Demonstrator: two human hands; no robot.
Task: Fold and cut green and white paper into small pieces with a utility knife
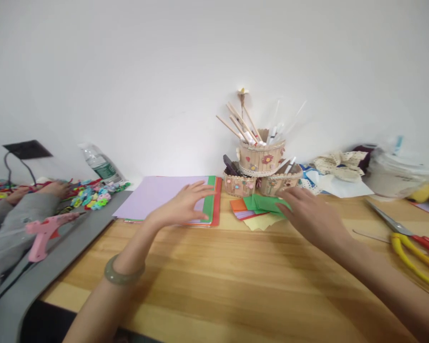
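Note:
My left hand [182,204], with a greenish bangle [124,271] on its wrist, is spread over the right part of a stack of coloured paper [143,195]. Lilac lies on top there, with green and red edges showing at the right. Whether the palm touches the paper I cannot tell. Farther right, my right hand [307,209] reaches to a small pile of cut paper pieces [260,221] in green, orange, lilac and yellow. Its fingertips are at the green pieces [270,204], slightly blurred, and partly hidden by the back of the hand.
Behind the pieces stand decorated wooden pots [260,159] holding sticks and pens. Scissors [400,228] with red and yellow handles lie at right, near a plastic tub [389,174]. At left are a pink glue gun [45,233], a bottle [102,164] and another person's hands [55,189].

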